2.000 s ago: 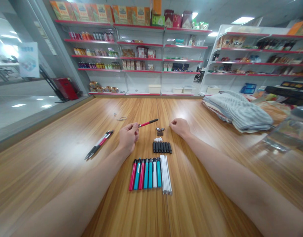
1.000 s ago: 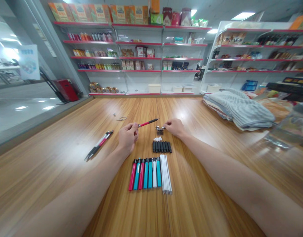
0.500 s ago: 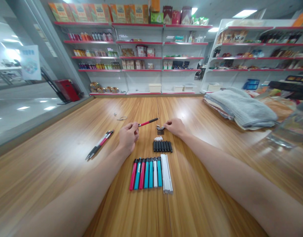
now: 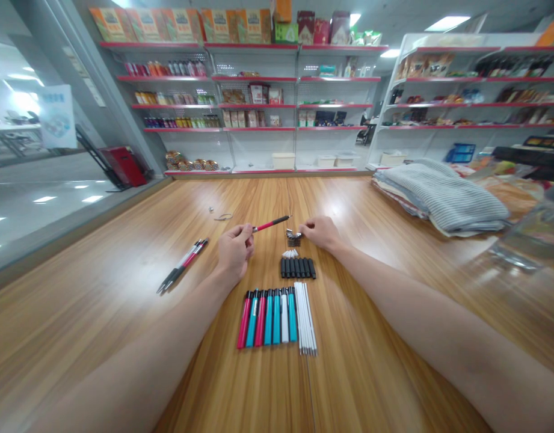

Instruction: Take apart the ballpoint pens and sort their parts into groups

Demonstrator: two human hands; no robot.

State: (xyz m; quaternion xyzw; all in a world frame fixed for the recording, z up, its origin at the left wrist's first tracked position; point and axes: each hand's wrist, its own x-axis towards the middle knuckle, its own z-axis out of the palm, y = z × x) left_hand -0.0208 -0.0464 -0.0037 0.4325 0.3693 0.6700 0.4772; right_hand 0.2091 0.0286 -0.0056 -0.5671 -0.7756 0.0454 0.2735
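Observation:
My left hand (image 4: 235, 248) is closed on a red pen (image 4: 271, 224) with a black grip, its bare refill tip pointing right. Beside that tip, the pinched fingers of my right hand (image 4: 320, 231) touch a small cluster of silver pen tips (image 4: 293, 233); whatever they grip is too small to name. Dark springs (image 4: 295, 242) lie just below the tips. Nearer to me come small white pieces (image 4: 290, 254), a row of black grips (image 4: 298, 268), red, blue and white pen barrels (image 4: 268, 317), and white refills (image 4: 306, 319).
Pens with silver tips (image 4: 183, 266) lie together left of my left hand. A thin looped piece (image 4: 223, 216) and a tiny shiny part (image 4: 210, 209) rest farther back. Folded striped cloth (image 4: 443, 195) and a clear container (image 4: 529, 231) are at the right. Stocked shelves (image 4: 254, 78) stand behind the table.

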